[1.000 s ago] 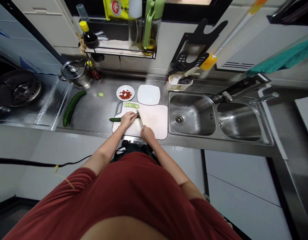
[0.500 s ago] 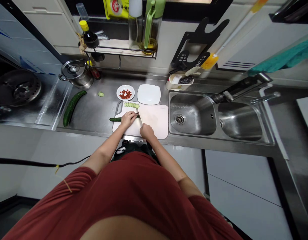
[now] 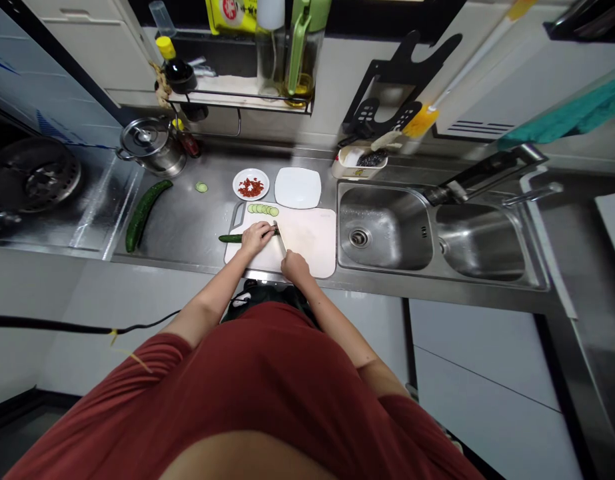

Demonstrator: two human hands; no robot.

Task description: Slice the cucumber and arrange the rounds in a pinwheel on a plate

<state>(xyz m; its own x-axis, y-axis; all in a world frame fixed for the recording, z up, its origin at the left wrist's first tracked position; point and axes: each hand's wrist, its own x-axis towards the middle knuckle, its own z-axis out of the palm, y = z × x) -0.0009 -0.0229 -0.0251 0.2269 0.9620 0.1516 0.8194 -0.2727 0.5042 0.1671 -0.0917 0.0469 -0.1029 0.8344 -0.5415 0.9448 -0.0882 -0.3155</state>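
- Left hand lies curled over the cucumber on the cutting board, pinning it down; the dark green end sticks out past the board's left edge over the worktop.
- Right hand is closed round the knife handle, with the blade at the cucumber's cut end, just beside the left fingers.
- Done so far, as we judge it: a short row of cucumber slices lies along the far edge of the board, about half a dozen.
- Left, as we judge it: most of the held cucumber is uncut, though how much sits under the hand we cannot tell. A second whole cucumber lies untouched well to the left on the worktop.
- One stray slice sits on the worktop, apart from the board.
- Small plate of chopped red chilli and an empty white square plate stand just behind the board.
- We rate the slicing as early, well short of halfway.
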